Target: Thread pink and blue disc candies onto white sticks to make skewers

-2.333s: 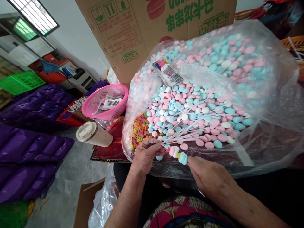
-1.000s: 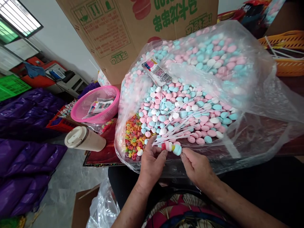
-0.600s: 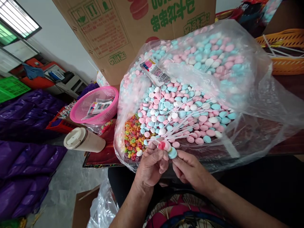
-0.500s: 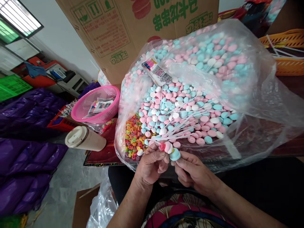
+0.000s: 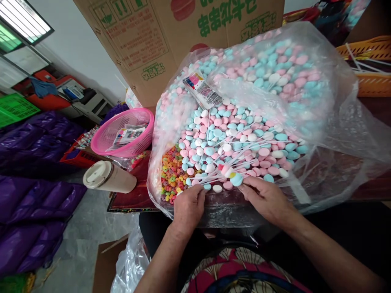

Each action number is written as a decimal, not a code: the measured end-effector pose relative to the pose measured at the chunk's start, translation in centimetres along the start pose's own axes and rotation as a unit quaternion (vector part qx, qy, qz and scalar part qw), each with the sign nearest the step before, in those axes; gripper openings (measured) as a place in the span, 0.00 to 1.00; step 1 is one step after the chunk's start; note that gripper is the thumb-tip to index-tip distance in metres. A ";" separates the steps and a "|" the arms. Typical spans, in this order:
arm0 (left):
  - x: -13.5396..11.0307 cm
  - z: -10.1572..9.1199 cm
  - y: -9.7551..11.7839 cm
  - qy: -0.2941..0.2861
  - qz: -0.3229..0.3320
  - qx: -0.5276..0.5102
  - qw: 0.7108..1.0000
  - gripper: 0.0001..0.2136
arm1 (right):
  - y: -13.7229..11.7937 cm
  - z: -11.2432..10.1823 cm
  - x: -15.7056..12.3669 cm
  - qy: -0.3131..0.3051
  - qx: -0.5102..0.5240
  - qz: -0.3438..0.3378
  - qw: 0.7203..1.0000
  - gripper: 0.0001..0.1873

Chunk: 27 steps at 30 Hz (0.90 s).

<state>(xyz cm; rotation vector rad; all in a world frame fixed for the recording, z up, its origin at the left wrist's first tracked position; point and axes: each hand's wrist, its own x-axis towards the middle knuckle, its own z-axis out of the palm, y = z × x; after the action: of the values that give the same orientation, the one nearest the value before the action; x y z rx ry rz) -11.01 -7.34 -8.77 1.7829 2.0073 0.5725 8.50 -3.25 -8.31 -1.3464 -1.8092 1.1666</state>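
Observation:
My right hand [image 5: 264, 197] pinches a candy skewer [image 5: 231, 175] at its near end, just above the front of the pile. Red-pink, white, yellow and light-blue pieces are threaded along this skewer. My left hand [image 5: 188, 205] rests at the front edge of the candy, beside the small fruit-coloured ring candies [image 5: 172, 175]. Its fingers curl down and away, so their tips are hidden. Pink, blue and white oval candies [image 5: 214, 134] lie in a wide heap in front of both hands. Several thin white sticks [image 5: 241, 158] lie across them.
A clear plastic bag [image 5: 332, 110] spreads around the heap, with a printed packet [image 5: 203, 90] on top. Behind stands a large cardboard box [image 5: 180, 36]. To the left are a pink basket [image 5: 149, 134] and a lidded cup [image 5: 117, 179]; an orange basket [image 5: 374, 85] is far right.
My hands have moved apart. The right hand has carried the skewer right and slightly away from me; the left has let go of it and lowered to the heap's front edge.

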 end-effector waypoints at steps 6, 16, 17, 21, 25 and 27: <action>0.4 0.1 1.4 0.003 0.097 0.169 0.981 0.13 | 1.2 2.4 1.1 -0.005 -0.205 -0.039 0.978 0.09; 1.4 2.7 3.0 -0.056 0.155 0.059 0.985 0.09 | 2.1 0.5 1.4 0.011 0.115 0.052 0.992 0.15; 1.3 3.0 2.9 -0.042 0.155 0.005 0.987 0.09 | 1.9 0.5 1.2 -0.001 0.176 0.070 0.982 0.16; 1.3 2.7 2.7 0.038 0.001 -0.335 0.941 0.13 | 0.9 0.4 0.7 -0.012 0.327 0.104 0.939 0.18; 1.6 0.9 3.7 -0.035 -0.129 -0.617 0.776 0.12 | 0.4 0.0 0.4 -0.063 0.436 0.099 0.892 0.15; 1.6 0.5 4.3 -0.037 -0.138 -0.640 0.755 0.12 | 0.3 0.0 0.4 -0.120 0.505 0.110 0.848 0.13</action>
<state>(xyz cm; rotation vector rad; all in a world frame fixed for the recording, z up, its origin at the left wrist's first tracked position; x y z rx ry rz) -7.32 -5.24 -6.91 0.6075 1.1342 1.2982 8.49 -2.89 -8.60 -0.7721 -0.8561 2.0681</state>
